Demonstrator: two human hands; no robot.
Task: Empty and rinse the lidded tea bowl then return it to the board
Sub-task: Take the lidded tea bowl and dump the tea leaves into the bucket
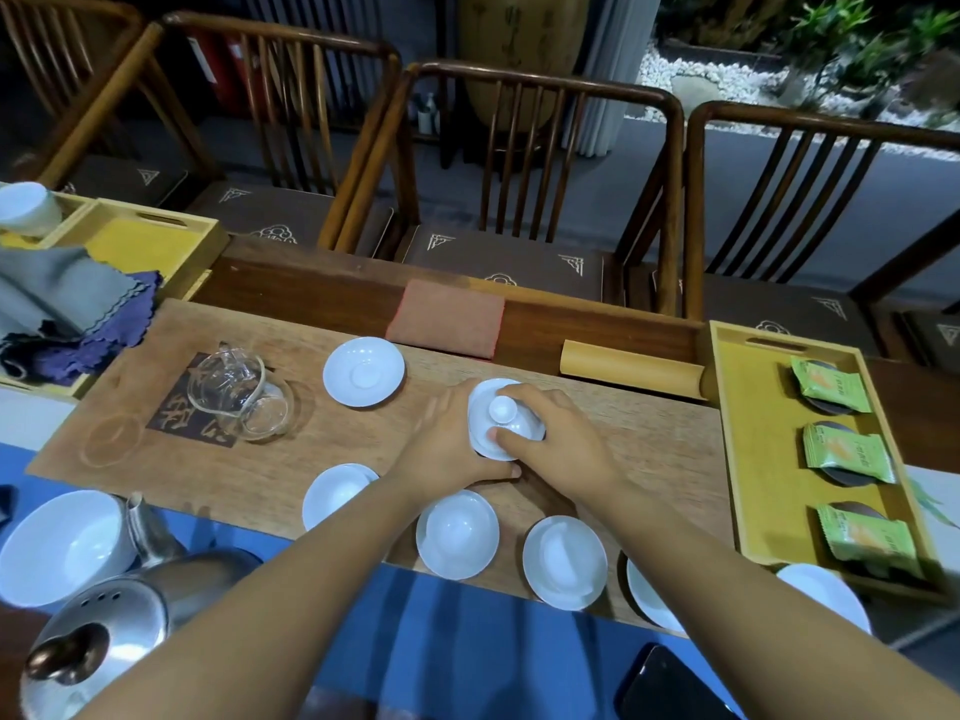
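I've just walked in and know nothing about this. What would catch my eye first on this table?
Both hands meet at mid-board around a white lidded tea bowl: the left hand cups its side, the right hand rests fingers on the lid. White saucers and cups ring it on the wooden board, with a glass pitcher to the left. At right, a yellow tray holds green packets.

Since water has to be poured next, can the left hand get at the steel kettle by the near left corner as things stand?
Probably yes, once freed. The left hand is cupped on the white lidded porcelain tea bowl with the right hand. The steel kettle sits on that arm's side, nothing between them.
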